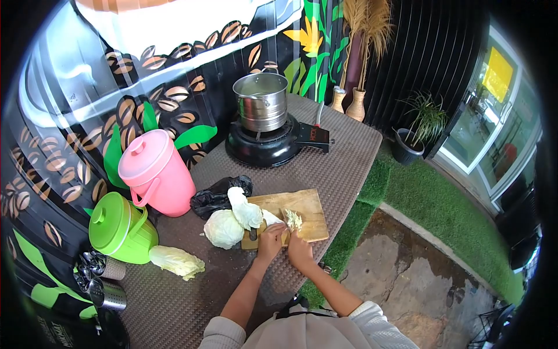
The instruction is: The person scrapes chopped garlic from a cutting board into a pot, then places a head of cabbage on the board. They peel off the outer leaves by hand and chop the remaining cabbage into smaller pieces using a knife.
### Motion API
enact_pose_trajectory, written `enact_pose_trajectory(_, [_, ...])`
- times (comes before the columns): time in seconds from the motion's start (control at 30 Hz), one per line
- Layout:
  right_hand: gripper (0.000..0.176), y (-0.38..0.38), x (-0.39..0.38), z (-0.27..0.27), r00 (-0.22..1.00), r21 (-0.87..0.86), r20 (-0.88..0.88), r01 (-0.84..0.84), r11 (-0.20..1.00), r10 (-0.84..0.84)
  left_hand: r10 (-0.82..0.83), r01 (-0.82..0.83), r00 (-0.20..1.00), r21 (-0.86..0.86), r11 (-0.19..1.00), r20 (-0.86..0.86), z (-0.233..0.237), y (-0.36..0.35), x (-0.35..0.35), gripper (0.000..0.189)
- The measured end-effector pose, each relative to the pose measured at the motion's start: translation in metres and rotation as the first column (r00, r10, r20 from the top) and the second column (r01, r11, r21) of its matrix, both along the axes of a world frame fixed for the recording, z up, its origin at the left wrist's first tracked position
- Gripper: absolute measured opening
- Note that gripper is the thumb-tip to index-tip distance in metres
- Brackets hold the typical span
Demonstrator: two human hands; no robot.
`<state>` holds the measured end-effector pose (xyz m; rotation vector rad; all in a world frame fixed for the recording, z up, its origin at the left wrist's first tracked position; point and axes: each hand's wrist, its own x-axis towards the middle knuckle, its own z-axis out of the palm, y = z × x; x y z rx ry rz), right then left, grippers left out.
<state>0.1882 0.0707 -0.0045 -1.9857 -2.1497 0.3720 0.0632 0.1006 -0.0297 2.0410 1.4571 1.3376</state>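
Note:
A wooden cutting board point(314, 215) lies on the brown woven table. My left hand point(271, 239) is closed over pale cabbage pieces on the board. My right hand point(299, 251) is closed at the board's near edge; it seems to hold a knife, mostly hidden by the fingers. Shredded cabbage point(293, 219) sits just beyond my hands. Left of the board rest a round cabbage point(223, 229) and a loose leaf point(246, 209). A dark handle point(253, 234) shows on the board beside my left hand.
A steel pot point(260, 104) stands on a black stove point(261, 148) at the far side. Pink point(165, 174) and green point(125, 230) lidded jugs, a black plastic bag point(220, 196), a long cabbage point(177, 262) and a utensil holder point(108, 294) are at the left.

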Motion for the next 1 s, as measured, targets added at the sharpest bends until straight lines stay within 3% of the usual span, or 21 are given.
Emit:
enact_pose_trajectory(0.07, [0.028, 0.01, 0.012, -0.001, 0.992, 0.097, -0.02, -0.124, 0.988, 0.126, -0.002, 0.002, 1.0, -0.018, 1.0, 0.003, 0.004, -0.004, 0.001, 0.021])
enact_pose_trajectory(0.13, [0.029, 0.008, 0.01, 0.003, 0.992, 0.055, 0.026, -0.127, 0.99, 0.126, -0.004, 0.005, 1.0, -0.009, 1.0, 0.011, 0.004, -0.002, 0.001, 0.021])
enact_pose_trajectory(0.2, [0.03, -0.002, 0.001, 0.0, 1.0, 0.01, -0.013, 0.016, 1.0, -0.015, 0.001, -0.001, 1.0, 0.01, 1.0, 0.006, 0.002, 0.0, 0.0, 0.021])
enact_pose_trajectory(0.33, [0.023, 0.007, 0.001, 0.01, 0.997, -0.005, -0.071, -0.014, 1.0, 0.014, -0.007, 0.007, 1.0, 0.011, 1.0, 0.014, 0.004, -0.002, 0.0, 0.018])
enact_pose_trajectory(0.4, [0.022, 0.014, 0.01, 0.027, 0.988, -0.021, -0.056, -0.148, 0.989, 0.147, -0.017, 0.018, 1.0, -0.006, 1.0, 0.022, 0.004, -0.002, -0.001, 0.017])
enact_pose_trajectory(0.47, [0.022, 0.009, 0.01, 0.027, 0.993, -0.053, -0.059, -0.108, 0.993, 0.105, -0.021, 0.021, 0.999, -0.018, 1.0, 0.036, 0.003, 0.002, -0.003, 0.016])
enact_pose_trajectory(0.53, [0.021, 0.001, 0.008, 0.014, 0.996, -0.092, -0.056, -0.067, 0.993, 0.062, -0.046, 0.056, 0.994, -0.099, 0.993, 0.099, 0.001, 0.004, -0.005, 0.015])
enact_pose_trajectory(0.6, [0.022, -0.004, 0.001, 0.0, 1.0, 0.02, -0.021, 0.007, 1.0, -0.007, -0.063, 0.072, 0.994, -0.113, 0.991, 0.088, 0.002, 0.005, -0.007, 0.015])
enact_pose_trajectory(0.83, [0.034, 0.028, 0.036, 0.023, 0.968, -0.167, -0.235, -0.132, 0.977, 0.09, -0.206, 0.219, 0.974, -0.152, 0.964, 0.096, 0.009, 0.007, -0.015, 0.018])
enact_pose_trajectory(1.0, [0.033, 0.012, 0.041, 0.02, 0.983, -0.13, -0.176, -0.071, 0.989, 0.047, -0.297, 0.322, 0.946, -0.248, 0.914, 0.132, 0.024, 0.001, -0.022, 0.019])
